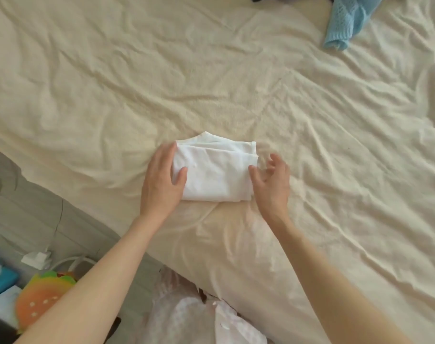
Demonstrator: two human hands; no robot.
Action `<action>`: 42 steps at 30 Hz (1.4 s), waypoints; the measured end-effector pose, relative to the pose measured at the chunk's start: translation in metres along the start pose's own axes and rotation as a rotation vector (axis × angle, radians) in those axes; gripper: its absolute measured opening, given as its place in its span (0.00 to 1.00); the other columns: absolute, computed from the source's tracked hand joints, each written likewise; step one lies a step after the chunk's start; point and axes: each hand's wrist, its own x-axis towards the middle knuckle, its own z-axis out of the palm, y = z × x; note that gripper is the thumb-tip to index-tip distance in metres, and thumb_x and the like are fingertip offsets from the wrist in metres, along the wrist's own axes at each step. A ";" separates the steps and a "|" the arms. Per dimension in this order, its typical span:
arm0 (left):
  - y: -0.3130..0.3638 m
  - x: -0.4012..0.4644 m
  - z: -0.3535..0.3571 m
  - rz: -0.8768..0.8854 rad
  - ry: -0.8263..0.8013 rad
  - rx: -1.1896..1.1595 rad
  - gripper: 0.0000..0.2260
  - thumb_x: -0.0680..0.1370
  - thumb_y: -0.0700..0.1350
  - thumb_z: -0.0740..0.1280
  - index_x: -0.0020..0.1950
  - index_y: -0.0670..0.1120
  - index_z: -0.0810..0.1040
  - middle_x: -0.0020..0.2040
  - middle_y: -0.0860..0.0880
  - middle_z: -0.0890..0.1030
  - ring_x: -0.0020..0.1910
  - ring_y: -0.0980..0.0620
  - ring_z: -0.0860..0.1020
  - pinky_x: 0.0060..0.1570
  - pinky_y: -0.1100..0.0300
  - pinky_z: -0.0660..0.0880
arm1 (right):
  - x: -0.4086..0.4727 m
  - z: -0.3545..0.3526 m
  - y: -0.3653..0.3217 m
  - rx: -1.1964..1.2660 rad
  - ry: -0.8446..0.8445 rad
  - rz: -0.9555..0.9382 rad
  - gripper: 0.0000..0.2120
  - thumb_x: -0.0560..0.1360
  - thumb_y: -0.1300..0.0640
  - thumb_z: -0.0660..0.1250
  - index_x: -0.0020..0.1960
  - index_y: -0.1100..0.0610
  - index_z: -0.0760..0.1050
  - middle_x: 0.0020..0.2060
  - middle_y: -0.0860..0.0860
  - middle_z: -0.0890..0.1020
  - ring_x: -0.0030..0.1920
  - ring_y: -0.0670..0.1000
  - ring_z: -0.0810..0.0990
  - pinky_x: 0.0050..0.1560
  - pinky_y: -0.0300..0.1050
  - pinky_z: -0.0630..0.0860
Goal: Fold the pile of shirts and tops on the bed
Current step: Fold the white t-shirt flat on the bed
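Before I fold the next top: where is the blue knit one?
In the head view, the blue knit top lies unfolded at the bed's far right.

Single view, head-mounted: the camera sits above the near edge of the bed [335,170] and faces forward and steeply down across the sheet, wide-angle, with lines bowing toward the frame borders. Both forearms enter from the bottom edge and reach away from the lens, placing the left hand [163,177] and right hand [271,184] close in at frame centre on either side of the folded white top [216,175]. The floor [37,219] beside the bed falls in the lower left, the blue knit garment [345,23] lies at the far upper right, and no second view exists to overlap with this one.
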 end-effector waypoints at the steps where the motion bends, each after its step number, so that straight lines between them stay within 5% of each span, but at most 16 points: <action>1: 0.003 0.001 -0.005 -0.112 0.017 -0.112 0.23 0.77 0.44 0.65 0.71 0.43 0.67 0.67 0.44 0.72 0.65 0.47 0.71 0.65 0.58 0.66 | 0.004 -0.004 -0.001 0.142 -0.083 0.206 0.25 0.74 0.50 0.68 0.66 0.61 0.69 0.59 0.56 0.78 0.57 0.54 0.77 0.54 0.44 0.72; 4: 0.009 0.011 -0.015 -0.356 -0.070 -0.332 0.20 0.77 0.42 0.66 0.68 0.43 0.70 0.57 0.47 0.78 0.52 0.50 0.77 0.53 0.62 0.71 | 0.015 -0.008 -0.003 0.337 -0.342 0.389 0.25 0.72 0.50 0.69 0.55 0.71 0.74 0.53 0.69 0.78 0.44 0.61 0.80 0.46 0.52 0.73; 9: 0.011 0.026 -0.029 -0.519 -0.344 -0.603 0.23 0.77 0.37 0.66 0.71 0.44 0.65 0.58 0.44 0.77 0.55 0.47 0.77 0.52 0.51 0.77 | 0.027 -0.013 -0.015 0.414 -0.520 0.454 0.07 0.76 0.60 0.66 0.53 0.60 0.78 0.52 0.58 0.82 0.51 0.56 0.82 0.56 0.53 0.77; 13: 0.020 0.018 -0.034 -0.558 -0.347 -0.668 0.18 0.78 0.36 0.64 0.68 0.43 0.67 0.59 0.45 0.76 0.56 0.46 0.77 0.49 0.50 0.77 | 0.017 -0.018 -0.021 0.452 -0.475 0.409 0.12 0.75 0.62 0.66 0.59 0.60 0.76 0.49 0.53 0.82 0.46 0.51 0.81 0.51 0.49 0.78; 18: 0.031 -0.024 -0.045 -0.539 -0.296 -0.676 0.11 0.79 0.39 0.63 0.61 0.45 0.70 0.55 0.43 0.78 0.48 0.48 0.79 0.44 0.53 0.78 | -0.024 -0.038 -0.031 0.449 -0.356 0.292 0.06 0.74 0.60 0.68 0.50 0.52 0.76 0.49 0.53 0.82 0.51 0.53 0.82 0.53 0.51 0.79; 29: 0.101 -0.118 -0.123 -0.163 -0.225 -0.535 0.08 0.77 0.45 0.66 0.55 0.51 0.73 0.47 0.47 0.79 0.46 0.47 0.77 0.46 0.53 0.75 | -0.170 -0.117 -0.054 0.492 0.008 0.139 0.07 0.75 0.58 0.68 0.52 0.52 0.77 0.44 0.51 0.82 0.45 0.51 0.81 0.45 0.48 0.80; 33: 0.122 -0.143 -0.142 0.056 -0.317 -0.428 0.07 0.78 0.47 0.65 0.55 0.52 0.72 0.43 0.50 0.78 0.42 0.52 0.77 0.41 0.59 0.74 | -0.220 -0.134 -0.048 0.558 0.199 0.119 0.06 0.75 0.59 0.68 0.52 0.54 0.77 0.42 0.48 0.81 0.41 0.47 0.79 0.40 0.39 0.77; 37: 0.138 -0.176 -0.149 0.206 -0.401 -0.327 0.06 0.78 0.46 0.65 0.55 0.53 0.73 0.39 0.49 0.77 0.36 0.55 0.73 0.34 0.69 0.69 | -0.276 -0.147 -0.028 0.652 0.318 0.152 0.05 0.75 0.60 0.68 0.50 0.52 0.77 0.43 0.50 0.82 0.42 0.49 0.79 0.42 0.44 0.77; 42: 0.165 -0.241 -0.139 0.337 -0.603 -0.283 0.06 0.78 0.47 0.65 0.50 0.58 0.73 0.38 0.46 0.78 0.34 0.52 0.75 0.32 0.63 0.72 | -0.352 -0.187 0.016 0.719 0.439 0.205 0.08 0.75 0.57 0.69 0.54 0.54 0.76 0.42 0.48 0.81 0.40 0.46 0.78 0.35 0.31 0.73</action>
